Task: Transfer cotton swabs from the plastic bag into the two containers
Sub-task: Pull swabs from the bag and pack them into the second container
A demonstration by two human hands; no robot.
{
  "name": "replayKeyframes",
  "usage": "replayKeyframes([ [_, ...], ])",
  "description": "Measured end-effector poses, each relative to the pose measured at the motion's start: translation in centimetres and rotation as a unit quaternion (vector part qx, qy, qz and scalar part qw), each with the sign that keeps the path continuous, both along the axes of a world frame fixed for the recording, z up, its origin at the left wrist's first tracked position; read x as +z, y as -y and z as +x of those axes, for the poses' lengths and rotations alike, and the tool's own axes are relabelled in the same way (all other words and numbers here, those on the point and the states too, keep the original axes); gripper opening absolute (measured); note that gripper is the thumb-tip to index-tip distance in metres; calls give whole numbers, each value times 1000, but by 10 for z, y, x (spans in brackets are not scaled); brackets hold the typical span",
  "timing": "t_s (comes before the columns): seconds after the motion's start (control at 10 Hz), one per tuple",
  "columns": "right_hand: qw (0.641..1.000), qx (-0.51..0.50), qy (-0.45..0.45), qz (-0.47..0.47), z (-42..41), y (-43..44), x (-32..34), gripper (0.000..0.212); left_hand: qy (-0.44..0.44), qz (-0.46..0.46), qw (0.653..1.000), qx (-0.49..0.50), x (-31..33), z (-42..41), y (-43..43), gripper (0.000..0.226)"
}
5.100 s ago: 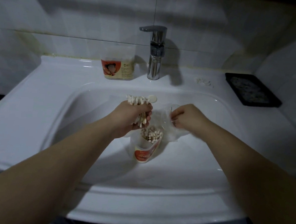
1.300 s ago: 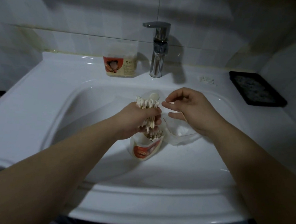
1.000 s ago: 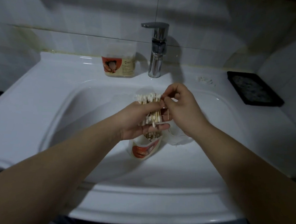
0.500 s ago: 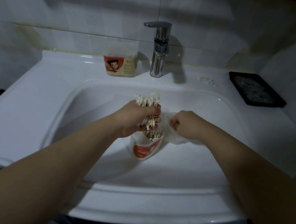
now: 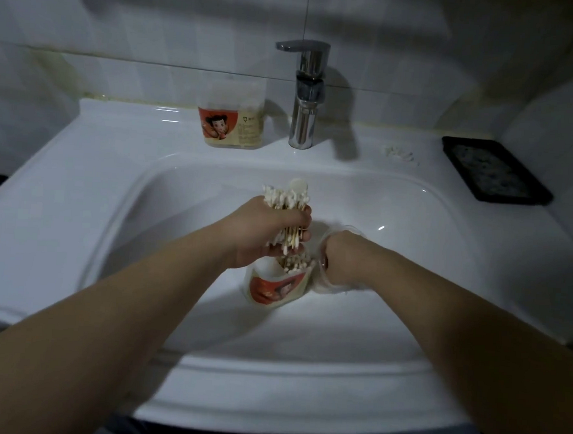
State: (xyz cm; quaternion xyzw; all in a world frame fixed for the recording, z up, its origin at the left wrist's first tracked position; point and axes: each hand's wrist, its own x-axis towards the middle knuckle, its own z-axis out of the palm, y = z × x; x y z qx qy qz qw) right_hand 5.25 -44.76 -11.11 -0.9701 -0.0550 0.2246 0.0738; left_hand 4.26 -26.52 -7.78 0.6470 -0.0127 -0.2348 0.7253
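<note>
**Status: transfer in progress.**

The left hand [image 5: 267,235] is clenched around an upright bundle of cotton swabs [image 5: 284,198]. Cotton tips show above and below the fist. The bundle is held directly over the open container [image 5: 274,288], which leans in the sink basin [image 5: 393,257] near its centre. This container holds a cluster of loaded swabs [image 5: 297,260] and appears only partly filled.

The right hand [image 5: 341,257] reaches down into the clear plastic bag [image 5: 324,284], which lies at 3 o'clock of the open container and touches it. The fingers are hidden, so it cannot be told whether they grasp swabs or nothing.

The second container [image 5: 232,119] stands on the ledge at 11 o'clock from the hands. A lid appears fitted, and pale contents show through the wall. Its fill level cannot be judged.

**Remaining, as judged**
- Lower the held bundle into the open container.
- Draw out whatever the bag still holds.
- Confirm the ledge container.

**Surroundings**
- A chrome faucet [image 5: 306,94] stands at 12 o'clock, just right of the second container.
- A black tray [image 5: 492,169] lies on the ledge at 2 o'clock.
- A scatter of small white bits [image 5: 399,153] lies between faucet and tray, too small to identify.

**Obstructions**
- The left fist covers part of the open mouth.
- The container leans on the curved basin floor and may tip under a push.
- The slack bag crowds its right side.
</note>
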Motion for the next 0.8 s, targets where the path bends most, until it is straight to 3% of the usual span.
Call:
replayKeyframes([
  [0.1,992,-94,16,86,-3,2,-1,32,2,8,1000,4,0,-1,0,14],
  [0.2,994,-86,22,63,-5,3,3,33,5,19,1000,8,0,0,0,13],
  [0.4,999,30,33,-17,3,13,23,34,14,48,999,9,1,0,1,15],
  [0.5,997,27,67,-26,7,18,26,32,16,60,998,10,0,0,1,15],
  [0.7,989,4,91,113,11,22,40,16,35,101,993,43,-1,1,-1,14],
  [0.8,941,14,48,334,3,18,44,24,36,92,993,66,-2,2,-2,19],
])
